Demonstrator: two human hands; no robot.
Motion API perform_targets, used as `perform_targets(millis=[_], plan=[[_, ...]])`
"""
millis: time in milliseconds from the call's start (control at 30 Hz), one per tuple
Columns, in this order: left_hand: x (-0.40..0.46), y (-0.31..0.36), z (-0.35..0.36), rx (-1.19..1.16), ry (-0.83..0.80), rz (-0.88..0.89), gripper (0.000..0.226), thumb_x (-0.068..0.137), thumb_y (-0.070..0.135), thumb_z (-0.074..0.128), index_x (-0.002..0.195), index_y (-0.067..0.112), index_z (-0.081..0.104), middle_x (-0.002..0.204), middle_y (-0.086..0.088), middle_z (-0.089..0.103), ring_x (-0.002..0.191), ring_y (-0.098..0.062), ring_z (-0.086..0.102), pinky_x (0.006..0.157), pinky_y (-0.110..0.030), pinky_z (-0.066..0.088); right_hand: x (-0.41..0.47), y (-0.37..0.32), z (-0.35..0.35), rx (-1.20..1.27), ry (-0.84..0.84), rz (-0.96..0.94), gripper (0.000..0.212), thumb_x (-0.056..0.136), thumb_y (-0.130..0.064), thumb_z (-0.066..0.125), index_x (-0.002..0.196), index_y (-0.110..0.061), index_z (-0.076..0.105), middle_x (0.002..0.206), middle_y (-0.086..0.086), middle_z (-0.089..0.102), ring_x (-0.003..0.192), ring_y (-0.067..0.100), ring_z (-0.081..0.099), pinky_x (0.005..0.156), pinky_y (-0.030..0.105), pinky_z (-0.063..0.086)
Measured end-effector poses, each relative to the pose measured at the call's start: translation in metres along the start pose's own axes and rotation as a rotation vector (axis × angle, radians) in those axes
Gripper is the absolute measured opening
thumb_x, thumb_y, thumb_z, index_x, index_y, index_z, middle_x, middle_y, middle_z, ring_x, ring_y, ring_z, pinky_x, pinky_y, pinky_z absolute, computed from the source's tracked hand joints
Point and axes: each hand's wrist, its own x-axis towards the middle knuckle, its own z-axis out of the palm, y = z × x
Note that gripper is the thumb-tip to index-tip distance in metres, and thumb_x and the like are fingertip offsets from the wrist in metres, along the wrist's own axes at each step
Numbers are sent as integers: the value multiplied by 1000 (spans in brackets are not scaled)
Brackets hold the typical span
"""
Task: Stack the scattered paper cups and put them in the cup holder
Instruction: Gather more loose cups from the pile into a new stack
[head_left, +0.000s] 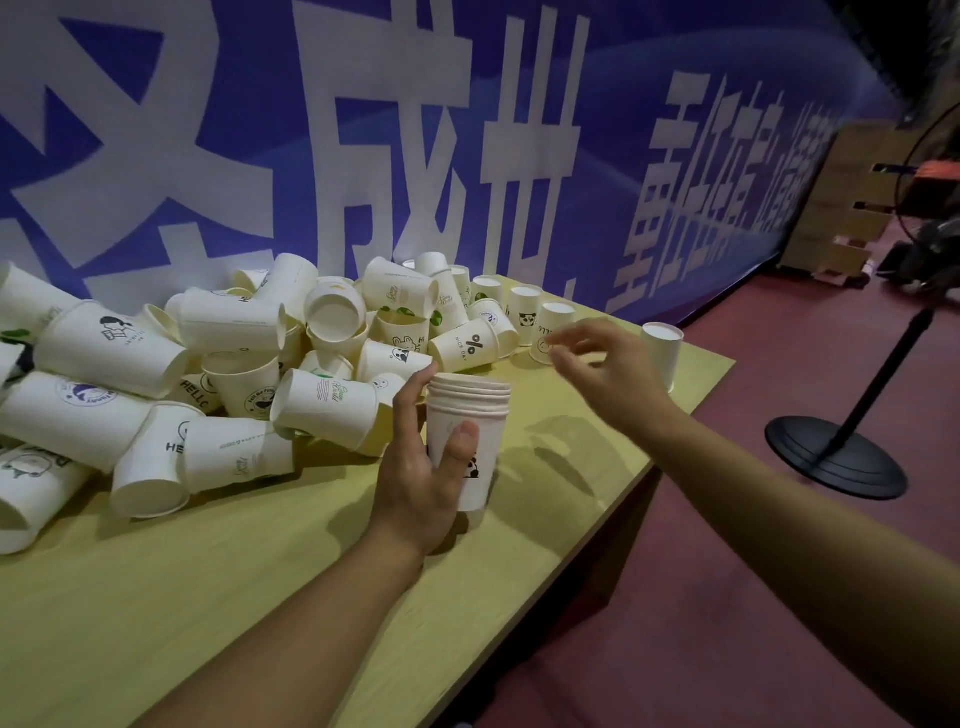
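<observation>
We look down on a pale yellow-green wooden surface (156, 597) whose right edge runs diagonally away from us, with a dark red floor (727, 597) beyond it. Out on that floor stands a black pole on a round base (836, 457).

Our left hand (421, 467) comes in from below, forearm angled up and to the right. Its grip is closed around a stack (470, 441) of nested white cups, thumb across the front, fingers wrapped behind near the rims. The stack stands upright, long axis vertical, mouths up, several rims banded at the top; a small panda print shows on its lower front. It is held over the surface near the right edge; we cannot tell whether its base touches the wood.

Our right hand (592, 364) reaches in from the right, arm stretched out, palm down, above and beyond the stack. Its grip is loosely open, fingers curled, holding nothing.

Left of the stack and farther back lies the pile (234, 364) of loose cups, most on their sides, pointing every way, some leaning on each other. Past the right hand, a short row of cups (524, 312) stands mouth down, and one lone cup (661, 358) stands mouth down at the far right edge.

Behind everything hangs a blue banner (311, 130) with large white characters. At the far right, cardboard boxes (841, 208) and a fan sit in dim light.
</observation>
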Motion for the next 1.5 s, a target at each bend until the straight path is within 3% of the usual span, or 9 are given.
perform_targets(millis=[167, 300, 533, 733, 933, 1067, 1267, 1400, 1500], plan=[[1, -3, 1, -11, 21, -13, 55, 79, 69, 55, 129, 63, 31, 116, 1, 65, 100, -22, 68, 81, -56, 57, 49, 60, -35, -720, 84, 230, 64, 92, -43, 65, 148, -27, 38, 156, 10, 29, 144, 35, 21, 114, 50, 25], [1, -4, 1, -21, -13, -21, 55, 78, 70, 54, 128, 65, 31, 111, 9, 66, 87, -10, 70, 73, -47, 60, 63, 99, -44, -813, -12, 411, 77, 95, -46, 60, 156, -28, 16, 165, 14, 9, 150, 43, 6, 116, 58, 20], [1, -1, 1, -60, -54, -44, 54, 77, 70, 54, 125, 70, 31, 102, 28, 66, 82, -8, 70, 63, -34, 59, 63, 115, -45, -521, 52, 383, 44, 96, -35, 62, 133, -18, 47, 135, 15, 45, 116, 36, 49, 94, 45, 46], [0, 1, 0, -66, -58, -56, 59, 77, 69, 55, 131, 63, 33, 101, 24, 67, 81, -9, 71, 61, -32, 59, 36, 73, -28, -39, 85, 153, 56, 86, -23, 76, 130, -35, 45, 122, 6, 47, 101, 22, 58, 74, 31, 56], [-1, 2, -1, -56, -71, -75, 70, 76, 70, 54, 140, 51, 32, 107, 12, 64, 82, -7, 71, 60, -29, 59, -8, 56, 0, -117, -144, 96, 40, 84, -18, 78, 111, -33, 53, 127, -1, 40, 113, 21, 54, 70, 17, 58], [-1, 1, -1, -62, -78, -74, 70, 77, 68, 55, 141, 50, 33, 107, 11, 65, 82, -7, 71, 60, -29, 58, -10, 55, 6, -227, -238, 165, 39, 86, -23, 77, 112, -30, 49, 131, 0, 47, 96, 13, 58, 66, 18, 53], [-1, 3, -1, -53, -74, -78, 66, 77, 70, 55, 138, 55, 33, 107, 11, 66, 85, -5, 70, 63, -27, 58, 17, 35, 13, -349, -419, 123, 79, 84, -31, 79, 147, -41, 31, 146, 3, 48, 117, 21, 56, 92, 36, 54], [-2, 5, -1, -51, -92, -80, 64, 76, 70, 55, 135, 59, 32, 112, 13, 64, 89, -2, 69, 64, -27, 59, 37, 22, 23, -417, -541, 179, 74, 86, -29, 77, 146, -40, 35, 143, 4, 48, 108, 19, 52, 92, 39, 53], [-1, 5, -2, -33, -129, -82, 64, 75, 72, 54, 134, 62, 32, 118, 12, 64, 90, -1, 69, 65, -23, 57, 42, 7, 21, -121, -476, 252, 71, 85, -21, 78, 142, -35, 38, 131, 7, 53, 100, 22, 63, 84, 41, 61]])
